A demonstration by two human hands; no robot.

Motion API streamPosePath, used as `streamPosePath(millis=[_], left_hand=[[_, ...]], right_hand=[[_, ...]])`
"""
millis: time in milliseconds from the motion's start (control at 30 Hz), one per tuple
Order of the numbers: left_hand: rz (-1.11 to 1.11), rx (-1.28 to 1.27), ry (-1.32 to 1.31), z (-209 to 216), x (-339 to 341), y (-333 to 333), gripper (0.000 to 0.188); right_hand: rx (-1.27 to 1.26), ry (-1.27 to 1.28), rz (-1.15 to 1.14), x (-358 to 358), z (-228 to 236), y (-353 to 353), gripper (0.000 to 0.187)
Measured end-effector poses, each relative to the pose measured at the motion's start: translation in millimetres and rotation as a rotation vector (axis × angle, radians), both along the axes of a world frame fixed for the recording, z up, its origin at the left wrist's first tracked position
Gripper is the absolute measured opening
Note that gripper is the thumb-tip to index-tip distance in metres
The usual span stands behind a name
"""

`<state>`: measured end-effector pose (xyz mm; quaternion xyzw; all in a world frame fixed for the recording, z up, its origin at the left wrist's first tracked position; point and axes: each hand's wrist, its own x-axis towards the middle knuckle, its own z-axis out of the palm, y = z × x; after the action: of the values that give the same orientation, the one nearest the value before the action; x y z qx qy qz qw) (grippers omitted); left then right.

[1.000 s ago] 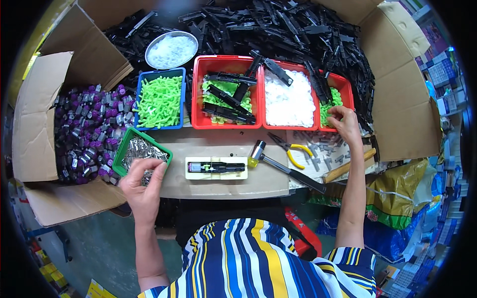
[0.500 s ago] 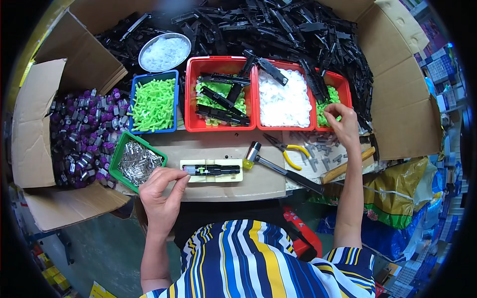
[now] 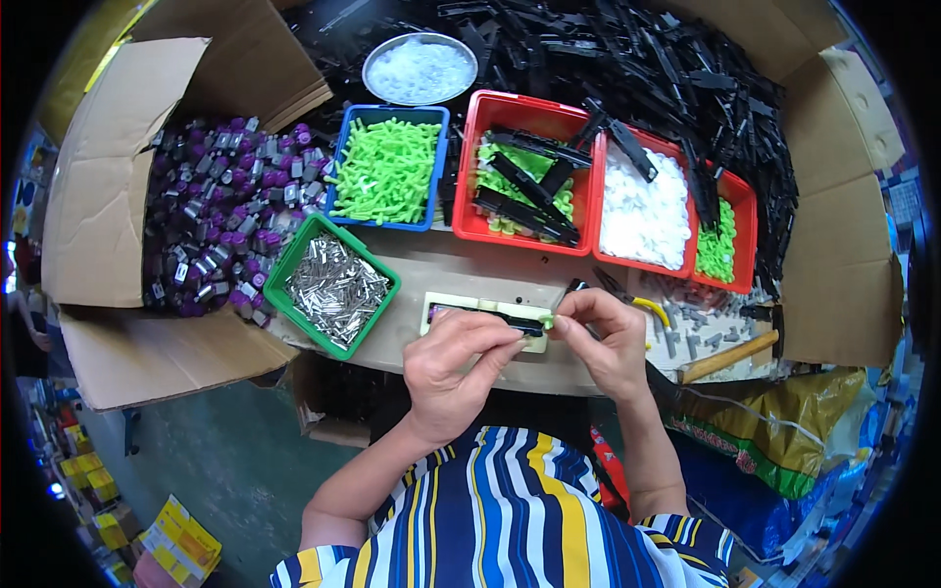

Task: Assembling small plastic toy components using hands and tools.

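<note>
**Green piece meets the black part on the jig**

Near the tabletop (image 3: 441, 269) edge, the left hand (image 3: 453, 361) pinches the slim black plastic part (image 3: 510, 320) lying in the pale yellow rectangular jig (image 3: 484, 319). The right hand (image 3: 608, 338) holds a small green plastic piece (image 3: 547, 321) at its right end, seemingly not yet seated. Farther off, bins of parts; nothing blocks the hands.

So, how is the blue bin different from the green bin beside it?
The blue bin holds bright green plastic pieces; the green bin holds small silvery metal pins. The blue bin sits square in the row with the red bins; the green bin sits turned at an angle, nearer the left hand. Both are open, rectangular plastic bins.
</note>
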<state>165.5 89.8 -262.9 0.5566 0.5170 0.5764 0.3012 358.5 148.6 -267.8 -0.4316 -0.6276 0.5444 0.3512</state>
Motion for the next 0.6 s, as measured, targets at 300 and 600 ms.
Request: streamPosePath(millis=[300, 600], left_hand=[[0.041, 0.264, 0.242, -9.4, -2.0, -0.1, 0.020], [0.064, 0.350, 0.455, -9.7, -2.5, -3.3, 0.028]], right_hand=[[-0.226, 0.259, -0.097, -23.8, -7.3, -16.7, 0.007], [-0.273, 0.323, -0.121, -30.4, -2.8, -20.9, 0.008]])
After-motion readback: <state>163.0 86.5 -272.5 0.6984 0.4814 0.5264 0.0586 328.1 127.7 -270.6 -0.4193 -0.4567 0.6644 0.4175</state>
